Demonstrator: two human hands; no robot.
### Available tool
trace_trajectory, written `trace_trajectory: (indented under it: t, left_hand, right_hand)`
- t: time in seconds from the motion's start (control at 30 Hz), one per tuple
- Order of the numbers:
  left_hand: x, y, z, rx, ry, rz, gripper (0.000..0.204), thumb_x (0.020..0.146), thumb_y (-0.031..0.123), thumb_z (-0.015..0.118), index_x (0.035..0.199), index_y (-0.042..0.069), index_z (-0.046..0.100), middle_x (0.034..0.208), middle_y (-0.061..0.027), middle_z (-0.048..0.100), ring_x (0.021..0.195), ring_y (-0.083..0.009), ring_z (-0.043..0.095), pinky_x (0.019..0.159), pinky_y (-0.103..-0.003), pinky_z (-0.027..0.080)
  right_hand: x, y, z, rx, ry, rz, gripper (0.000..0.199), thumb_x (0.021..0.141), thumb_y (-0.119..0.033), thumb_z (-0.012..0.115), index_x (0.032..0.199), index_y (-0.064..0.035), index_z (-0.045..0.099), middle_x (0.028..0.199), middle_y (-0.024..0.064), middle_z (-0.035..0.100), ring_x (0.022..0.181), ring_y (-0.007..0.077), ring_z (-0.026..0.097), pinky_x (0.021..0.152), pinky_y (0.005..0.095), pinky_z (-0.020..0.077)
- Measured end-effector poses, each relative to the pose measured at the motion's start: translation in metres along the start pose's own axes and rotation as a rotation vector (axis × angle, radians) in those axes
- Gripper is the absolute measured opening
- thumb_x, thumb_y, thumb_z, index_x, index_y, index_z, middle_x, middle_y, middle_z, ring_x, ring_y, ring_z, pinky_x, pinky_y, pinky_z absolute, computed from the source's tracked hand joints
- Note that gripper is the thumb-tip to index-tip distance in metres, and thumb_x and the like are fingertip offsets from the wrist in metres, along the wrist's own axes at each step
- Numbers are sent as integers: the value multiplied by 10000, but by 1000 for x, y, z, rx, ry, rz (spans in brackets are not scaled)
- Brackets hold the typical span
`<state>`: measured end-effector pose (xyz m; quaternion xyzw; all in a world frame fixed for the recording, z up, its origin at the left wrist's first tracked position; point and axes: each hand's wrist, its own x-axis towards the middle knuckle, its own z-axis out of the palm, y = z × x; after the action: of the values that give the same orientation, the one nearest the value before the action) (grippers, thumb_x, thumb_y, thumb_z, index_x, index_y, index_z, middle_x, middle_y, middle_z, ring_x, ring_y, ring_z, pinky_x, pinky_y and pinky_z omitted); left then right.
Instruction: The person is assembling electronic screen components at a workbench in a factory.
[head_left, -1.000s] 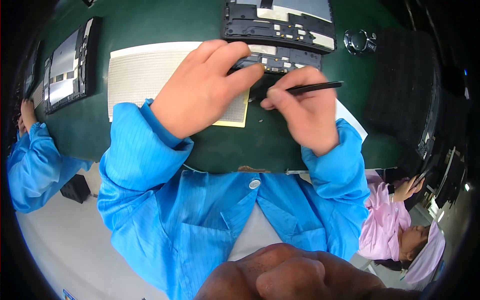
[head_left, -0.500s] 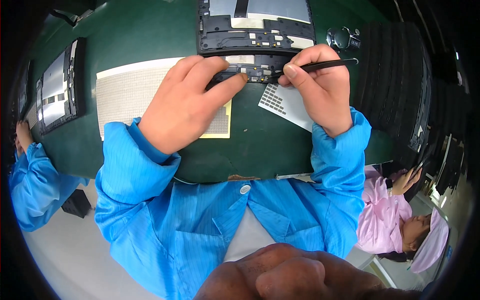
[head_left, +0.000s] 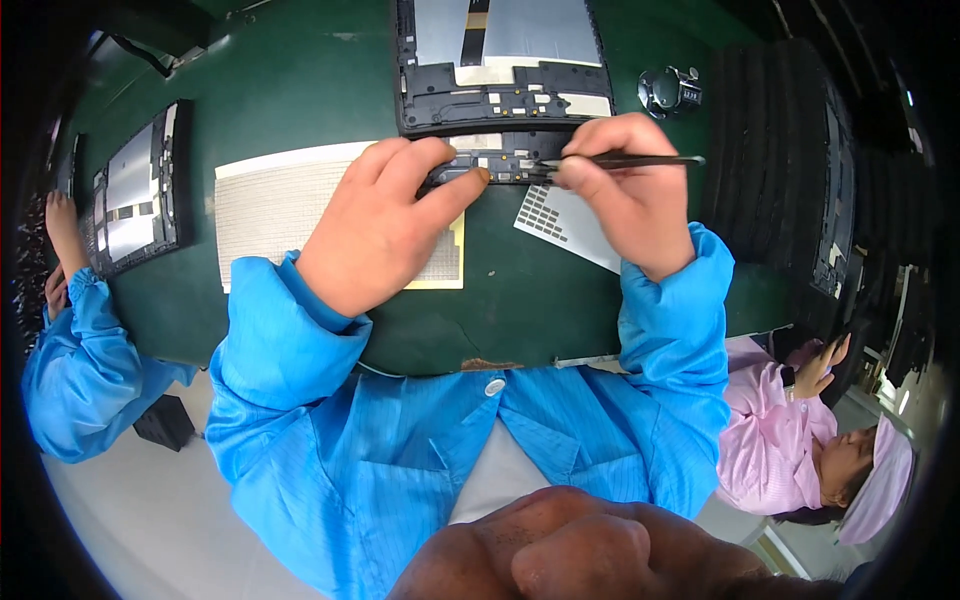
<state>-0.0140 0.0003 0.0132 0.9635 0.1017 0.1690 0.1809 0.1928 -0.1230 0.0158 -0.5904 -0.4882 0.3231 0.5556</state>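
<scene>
Black tweezers [head_left: 640, 160], pinched in the right hand [head_left: 632, 195], reach the dark panel [head_left: 518, 172] on the tabletop [head_left: 520, 310]; the left hand's [head_left: 372, 225] parted fingers touch it. Work looks partway: pale pads [head_left: 483, 162] on, dark patches [head_left: 545, 212] left.

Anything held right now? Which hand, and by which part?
Right hand holds black tweezers near their tip end. Left hand touches the dark panel; can't tell if it's held.

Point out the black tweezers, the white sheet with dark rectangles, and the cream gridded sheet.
Black tweezers [head_left: 645, 160]: head view, on the shaft, toward its rear end.
White sheet with dark rectangles [head_left: 584, 229]: head view, on its bare area.
Cream gridded sheet [head_left: 280, 215]: head view, on its gridded left half.
</scene>
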Motion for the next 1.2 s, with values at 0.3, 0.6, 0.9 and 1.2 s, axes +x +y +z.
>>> trace_trajectory:
  t: [0.3,0.6,0.9,1.2]
  left_hand:
    - [9,-6,-4,-66,89,69,347,668,-22,638,1011,25,608,1025,-137,536,928,-323,516,820,-381,450]
    - [10,17,-1,-198,169,315,274,649,74,727,893,27,611,914,-105,576,833,-288,555,722,-374,459]
    - [8,25,7,-94,-163,316,404,676,195,717,1020,21,597,1082,-111,566,1021,-301,513,858,-421,403]
    - [10,21,12,-85,-161,292,420,691,199,705,1060,32,596,1120,-101,565,1080,-299,491,895,-409,398]
  right_hand:
    - [12,-4,-19,372,465,-71,149,904,-135,582,962,-19,510,747,67,587,632,127,572,582,269,494]
    - [-5,-20,-21,502,419,-33,109,909,-115,567,956,-41,501,861,53,570,733,142,621,650,272,534]
    - [-43,-35,-11,439,209,173,134,855,-7,593,928,-17,482,810,58,581,767,124,623,680,252,519]
    - [-61,-5,9,185,217,273,125,864,-39,603,916,7,498,777,84,601,712,110,590,625,231,483]
